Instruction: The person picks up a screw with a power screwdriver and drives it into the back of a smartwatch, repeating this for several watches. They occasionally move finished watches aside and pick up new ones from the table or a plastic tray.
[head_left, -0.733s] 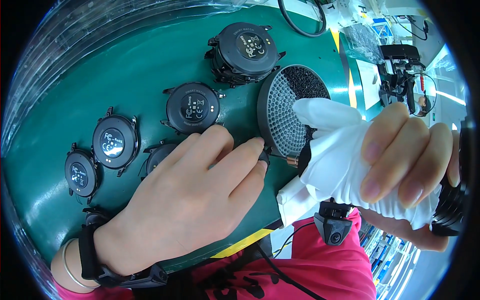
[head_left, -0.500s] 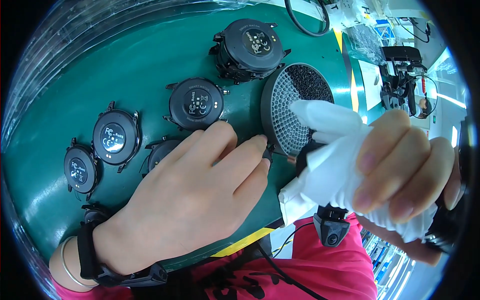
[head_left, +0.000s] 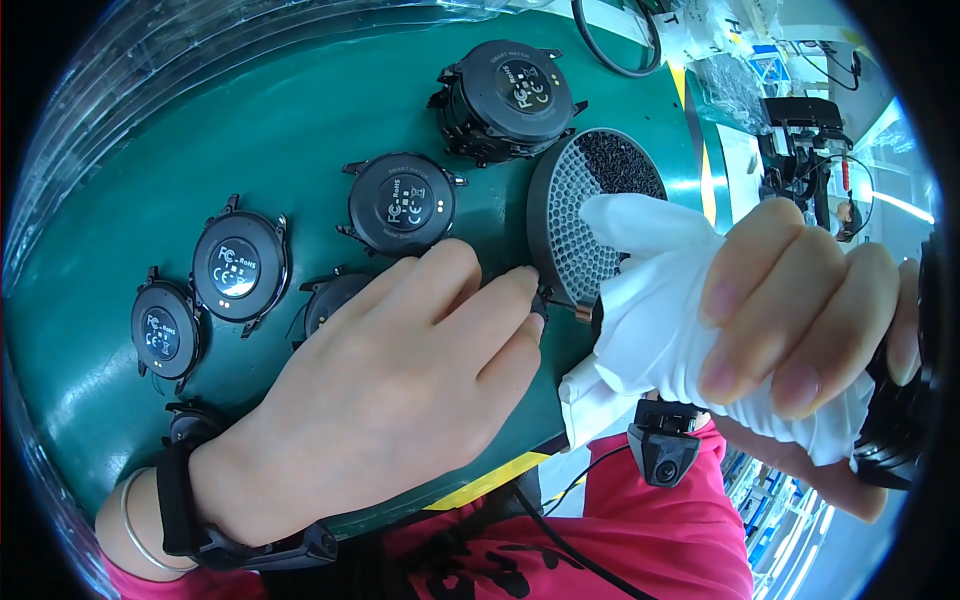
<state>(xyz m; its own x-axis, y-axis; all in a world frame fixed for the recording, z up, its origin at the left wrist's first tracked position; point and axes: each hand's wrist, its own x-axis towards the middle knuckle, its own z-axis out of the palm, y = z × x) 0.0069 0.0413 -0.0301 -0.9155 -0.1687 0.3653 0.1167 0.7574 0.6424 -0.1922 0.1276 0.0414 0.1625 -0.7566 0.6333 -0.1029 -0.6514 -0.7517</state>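
My left hand (head_left: 390,370) is closed, back upward, over a small black piece (head_left: 541,303) that shows at the fingertips. It looks like a watch case edge; its bulk is hidden under the hand. My right hand (head_left: 800,310) grips a tool wrapped in white cloth (head_left: 650,330). A copper-coloured collar (head_left: 584,314) and a thin bit stick out of the wrap, pointing at the black piece, so it looks like a screwdriver. Whether bit and piece touch I cannot tell. Beyond the fingers lies a watch case (head_left: 402,204), back up; another watch case (head_left: 335,300) is partly covered by my hand.
A round grey tray (head_left: 540,215) with a holed plate and tiny black pieces, likely screws, stands beside the tool. Behind it is a stack of watch cases (head_left: 510,95). Two watch cases (head_left: 238,266) lie to the left on the green mat (head_left: 300,110). A black cable (head_left: 635,70) loops at the back.
The watches and tray sit slightly further right in the picture, as if the view shifted. My right hand and the wrapped tool have moved only a little; both hands keep their grip.
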